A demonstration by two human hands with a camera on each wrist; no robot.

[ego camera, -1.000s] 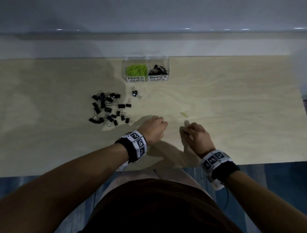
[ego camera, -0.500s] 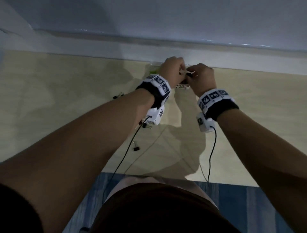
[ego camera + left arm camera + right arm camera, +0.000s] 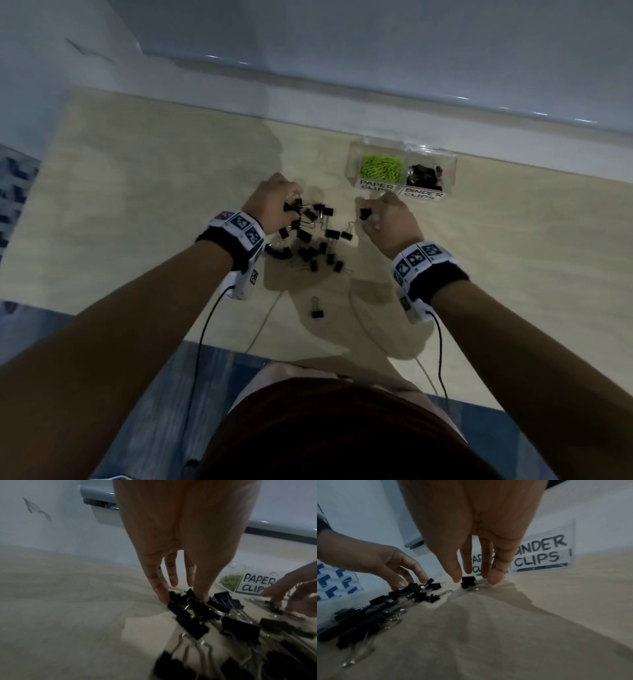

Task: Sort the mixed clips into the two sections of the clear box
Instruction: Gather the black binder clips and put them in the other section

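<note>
The clear box (image 3: 454, 171) stands at the back of the table. Its left section holds green paper clips (image 3: 380, 168) and its right section black binder clips (image 3: 424, 174). A pile of black binder clips (image 3: 315, 240) lies in front of it, between my hands. My left hand (image 3: 289, 205) is at the pile's far left; in the left wrist view its thumb and a finger pinch a binder clip (image 3: 181, 605). My right hand (image 3: 474, 581) reaches down beside the box, thumb and straight fingers on either side of a single binder clip (image 3: 467, 582) lying on the table.
One stray binder clip (image 3: 317, 308) lies nearer the table's front edge. Thin black cables (image 3: 205, 329) hang from both wristbands over that edge. A pale wall ledge (image 3: 342, 102) runs just behind the box. Bare wood extends to the left and right.
Half a second ago both hands were together at the box. They have since drawn back and apart to the binder clip pile, and the head view has swung left.
</note>
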